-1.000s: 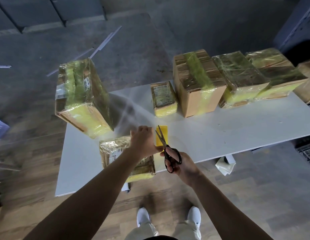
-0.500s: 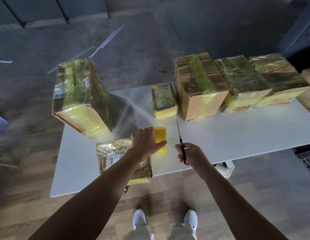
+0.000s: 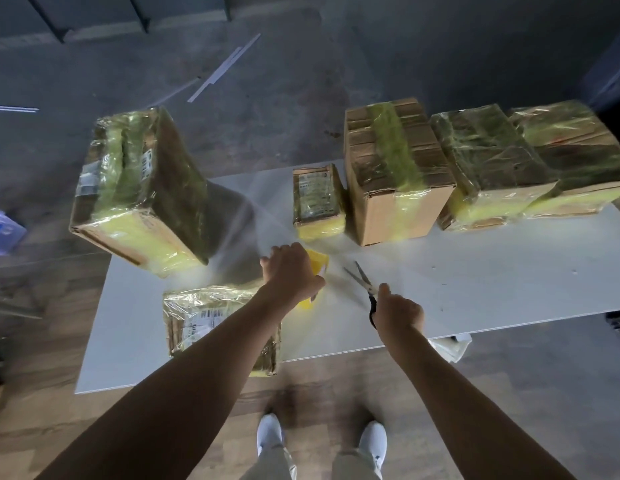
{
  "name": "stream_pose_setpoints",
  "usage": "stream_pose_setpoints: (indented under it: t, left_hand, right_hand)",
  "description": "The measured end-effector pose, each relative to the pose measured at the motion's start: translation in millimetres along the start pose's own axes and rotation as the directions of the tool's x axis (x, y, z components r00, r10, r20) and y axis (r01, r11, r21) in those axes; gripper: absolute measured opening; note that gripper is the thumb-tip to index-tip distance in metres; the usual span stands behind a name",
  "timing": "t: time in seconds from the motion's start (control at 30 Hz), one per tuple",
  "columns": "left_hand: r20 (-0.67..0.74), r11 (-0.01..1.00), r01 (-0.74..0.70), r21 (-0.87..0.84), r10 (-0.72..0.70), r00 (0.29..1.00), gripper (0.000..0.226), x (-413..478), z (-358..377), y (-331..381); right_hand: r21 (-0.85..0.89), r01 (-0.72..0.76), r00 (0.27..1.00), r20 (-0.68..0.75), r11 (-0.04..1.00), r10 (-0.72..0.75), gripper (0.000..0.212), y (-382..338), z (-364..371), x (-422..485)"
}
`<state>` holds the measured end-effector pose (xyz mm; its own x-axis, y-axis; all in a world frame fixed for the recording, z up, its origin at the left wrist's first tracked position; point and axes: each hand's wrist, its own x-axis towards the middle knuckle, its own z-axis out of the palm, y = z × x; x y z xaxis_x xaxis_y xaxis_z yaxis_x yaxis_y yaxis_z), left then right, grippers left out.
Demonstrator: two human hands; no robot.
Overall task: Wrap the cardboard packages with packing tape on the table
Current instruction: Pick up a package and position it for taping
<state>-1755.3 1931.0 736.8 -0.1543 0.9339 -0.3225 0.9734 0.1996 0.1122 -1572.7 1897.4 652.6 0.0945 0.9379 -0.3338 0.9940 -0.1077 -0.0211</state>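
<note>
My left hand clamps its fingers over the yellow tape roll mid-worktop. Just to its right, my right hand grips scissors, blades parted and pointing at the roll. A flat wrapped package lies near-left, under my left forearm. Dim concrete floor lies beyond.

i count six cardboard packages on one table: large package, flat package, small package, tall package, fifth package and sixth package. i also count one yellow tape roll, one pair of scissors, and two hands: left hand, right hand.
</note>
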Motion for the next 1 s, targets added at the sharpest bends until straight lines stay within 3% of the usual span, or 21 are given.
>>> stream_pose_setpoints:
  t: [0.1, 0.23, 0.33, 0.4, 0.47, 0.57, 0.67, 0.77, 0.83, 0.93, 1.0]
  left_hand:
    - [-0.031, 0.996, -0.067, -0.065, 0.065, 0.997, 0.053, -2.2, 3.4, 9.2]
    - [-0.096, 0.979, -0.203, -0.015, 0.201, 0.975, 0.055, -5.1, 9.4, 26.3]
    - [-0.090, 0.973, -0.219, -0.079, 0.212, 0.973, 0.057, -3.9, 9.9, 28.6]
    - [-0.018, 0.966, -0.154, -0.209, 0.154, 0.988, 0.058, -1.4, 7.9, 25.6]
    - [0.058, 0.937, -0.070, -0.343, 0.096, 0.994, 0.066, 0.0, 5.2, 23.2]
    - [0.134, 0.894, -0.010, -0.449, 0.078, 0.988, 0.072, 0.4, 0.9, 21.2]
    - [0.183, 0.889, 0.021, -0.458, 0.072, 0.980, 0.076, 1.1, -4.2, 15.4]
    - [0.119, 0.960, -0.062, -0.273, 0.097, 0.988, 0.091, -0.6, -10.2, 4.1]
    - [0.031, 0.960, -0.092, -0.265, 0.104, 0.994, 0.082, -2.5, -16.0, -7.5]
    - [-0.114, 0.944, -0.141, -0.300, 0.111, 0.987, 0.043, -6.1, -24.1, -31.5]
    - [-0.216, 0.944, -0.168, -0.285, 0.107, 0.970, 0.029, -9.8, -25.6, -50.1]
  right_hand:
    - [-0.076, 0.028, 1.000, 0.000, 0.997, -0.029, 0.023, 3.3, -4.7, 5.1]
    - [-0.105, 0.071, 0.994, 0.090, 0.992, -0.062, 0.029, 10.6, -12.2, 11.2]
    - [-0.012, 0.080, 0.973, 0.217, 0.997, -0.076, 0.042, 21.0, -23.3, 10.5]
    - [0.061, 0.084, 0.981, 0.173, 0.995, -0.093, 0.040, 24.4, -28.7, 7.9]
    - [0.279, 0.095, 0.987, 0.102, 0.956, -0.128, 0.039, 22.0, -30.0, 5.8]
    - [0.576, 0.037, 0.983, 0.127, 0.817, -0.134, 0.040, 7.3, -32.6, 5.0]
    - [0.598, -0.011, 0.994, 0.092, 0.801, -0.054, 0.031, -2.8, -30.6, 9.0]
    - [0.502, -0.013, 0.994, 0.102, 0.865, -0.044, 0.028, -12.8, -32.9, 11.4]
    - [0.433, -0.011, 0.993, 0.111, 0.901, -0.042, 0.030, -22.3, -32.8, 12.4]
    - [0.371, -0.018, 0.991, 0.127, 0.929, -0.031, 0.033, -35.7, -32.4, 10.3]
    - [0.348, -0.020, 0.992, 0.126, 0.937, -0.025, 0.037, -43.7, -33.5, 7.4]
